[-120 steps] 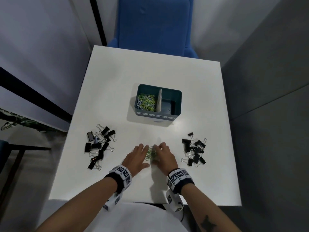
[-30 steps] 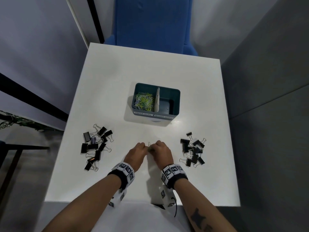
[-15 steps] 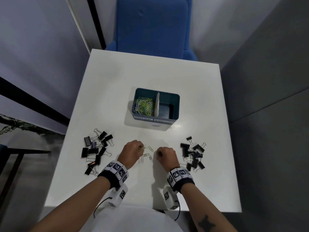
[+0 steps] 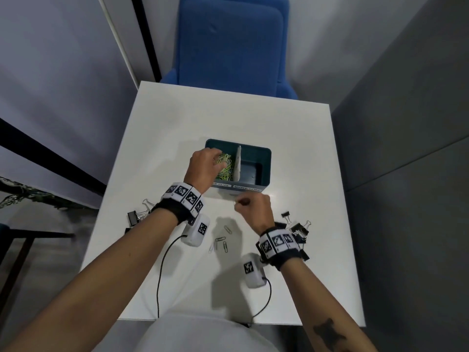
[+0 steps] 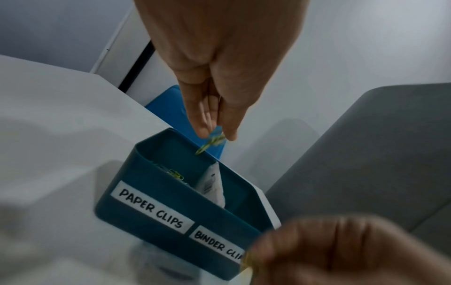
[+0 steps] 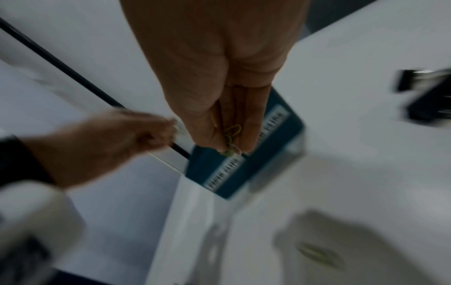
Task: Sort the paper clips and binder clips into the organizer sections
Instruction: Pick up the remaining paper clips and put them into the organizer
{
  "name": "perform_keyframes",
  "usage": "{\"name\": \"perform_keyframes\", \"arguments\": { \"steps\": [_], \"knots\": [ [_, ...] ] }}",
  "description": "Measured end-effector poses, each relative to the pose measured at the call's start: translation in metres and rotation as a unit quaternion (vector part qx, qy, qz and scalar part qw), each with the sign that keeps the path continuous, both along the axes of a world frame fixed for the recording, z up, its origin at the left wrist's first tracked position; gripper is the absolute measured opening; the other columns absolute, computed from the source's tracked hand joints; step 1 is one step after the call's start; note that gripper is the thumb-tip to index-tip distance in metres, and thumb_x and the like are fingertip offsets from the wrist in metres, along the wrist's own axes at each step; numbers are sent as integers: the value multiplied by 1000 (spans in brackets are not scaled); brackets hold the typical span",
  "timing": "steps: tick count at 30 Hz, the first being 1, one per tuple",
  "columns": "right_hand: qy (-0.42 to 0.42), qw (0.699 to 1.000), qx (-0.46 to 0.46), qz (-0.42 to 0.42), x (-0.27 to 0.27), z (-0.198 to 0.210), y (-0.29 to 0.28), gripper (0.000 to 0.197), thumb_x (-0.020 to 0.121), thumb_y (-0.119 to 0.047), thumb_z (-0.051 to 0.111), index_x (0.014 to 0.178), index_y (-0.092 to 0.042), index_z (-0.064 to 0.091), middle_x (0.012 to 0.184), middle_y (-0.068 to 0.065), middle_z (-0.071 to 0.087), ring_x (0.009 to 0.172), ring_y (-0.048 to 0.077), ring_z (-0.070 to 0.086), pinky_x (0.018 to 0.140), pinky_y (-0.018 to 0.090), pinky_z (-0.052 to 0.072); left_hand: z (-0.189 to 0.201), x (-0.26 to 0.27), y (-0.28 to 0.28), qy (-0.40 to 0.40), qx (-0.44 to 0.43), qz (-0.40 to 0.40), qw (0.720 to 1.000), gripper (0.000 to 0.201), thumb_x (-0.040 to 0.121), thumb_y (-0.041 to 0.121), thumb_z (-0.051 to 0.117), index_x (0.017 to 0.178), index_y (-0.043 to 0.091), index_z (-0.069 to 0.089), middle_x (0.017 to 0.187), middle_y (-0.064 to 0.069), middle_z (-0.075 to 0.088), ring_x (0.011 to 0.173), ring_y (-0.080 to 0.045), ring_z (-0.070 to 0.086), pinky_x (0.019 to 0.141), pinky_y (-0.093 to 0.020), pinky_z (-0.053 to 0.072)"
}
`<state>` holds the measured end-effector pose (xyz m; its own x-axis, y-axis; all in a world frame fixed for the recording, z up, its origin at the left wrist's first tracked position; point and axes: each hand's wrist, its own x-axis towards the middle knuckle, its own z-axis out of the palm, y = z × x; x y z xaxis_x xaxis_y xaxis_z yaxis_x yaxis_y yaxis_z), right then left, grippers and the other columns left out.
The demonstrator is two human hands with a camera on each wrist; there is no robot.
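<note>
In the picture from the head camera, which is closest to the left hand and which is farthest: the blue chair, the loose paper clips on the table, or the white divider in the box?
From the left hand:
1. White divider, just to its right inside the organizer.
2. Loose paper clips, on the table nearer the person.
3. Blue chair, beyond the table's far edge.

— What stands around the work surface?
— A white square table (image 4: pixel 177 118); beyond its far edge a blue upholstered chair (image 4: pixel 232 44), pushed close; a pale wall (image 4: pixel 58 59) on the left with a black vertical strip (image 4: pixel 146 34) near the corner.
— And the right side?
— A grey panel (image 4: pixel 411 123), matte; soft, even light; a dark frame (image 4: pixel 17 252) low at left.
</note>
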<state>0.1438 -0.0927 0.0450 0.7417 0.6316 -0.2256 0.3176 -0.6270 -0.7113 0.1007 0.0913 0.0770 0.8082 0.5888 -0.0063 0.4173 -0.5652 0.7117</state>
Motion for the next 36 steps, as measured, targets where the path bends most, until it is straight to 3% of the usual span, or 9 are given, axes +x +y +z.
{"name": "perform_keyframes", "arguments": {
  "steps": [5,11,15,18,21,24,26,29,36],
  "knots": [
    [-74,996,59,-4,28,35,49,11,80,-6,70,85,-14,76,81,-2,74,73,11,66,75,25,56,-13,-30,-15,-33,67,25,997,21,92,10,57,111,10,66,100,-8,68,83,-22,63,72,-24,44],
    [-129,990,48,19,47,31,82,11,82,0,64,86,-10,69,75,5,71,73,21,68,68,41,60,-51,-81,-42,65,53,-27,996,17,90,6,55,100,10,68,94,-7,68,82,-25,64,68,-33,52],
    [-159,985,40,45,31,22,65,22,84,3,58,70,-14,63,64,0,64,60,16,60,58,26,50,-77,-109,-52,165,34,-102,980,24,90,10,55,112,13,65,110,-6,65,98,-24,62,78,-36,52],
    [-151,983,6,103,6,1,37,18,86,-1,56,76,-11,65,73,4,67,66,19,62,61,28,51,-91,-125,-61,214,75,-185,956,36,89,11,54,125,15,56,121,-7,56,109,-26,56,76,-41,53],
    [-142,971,-76,179,-19,-33,6,19,88,-6,55,98,-13,70,94,8,70,80,26,65,71,37,56,-107,-140,-68,192,173,-295,920,63,69,2,70,127,19,53,118,-5,55,95,-25,58,52,-33,51],
    [-147,952,-124,237,-39,-63,-26,35,84,-3,59,117,-15,62,118,7,62,100,27,59,69,36,54,-121,-148,-67,183,261,-391,863,82,61,-1,72,135,20,45,128,-5,52,88,-23,55,50,-31,49],
    [-153,939,-124,282,-48,-76,-43,50,73,4,64,118,-15,58,125,7,57,101,29,56,59,33,49,-121,-151,-68,163,296,-448,828,70,72,1,61,137,20,43,138,-5,49,90,-24,55,55,-32,50],
    [-193,914,-146,325,-57,-89,-62,66,57,8,70,118,-13,57,130,7,54,96,27,57,61,31,53,-122,-153,-74,136,339,-479,798,50,83,5,45,131,18,49,135,-6,53,91,-24,57,56,-31,51],
    [-239,898,-159,332,-65,-92,-80,36,54,3,76,88,-7,69,103,4,64,78,21,58,42,27,43,-124,-153,-79,162,277,-461,827,56,56,7,80,108,11,58,102,-4,62,82,-18,55,36,-27,43]
  ]
}}
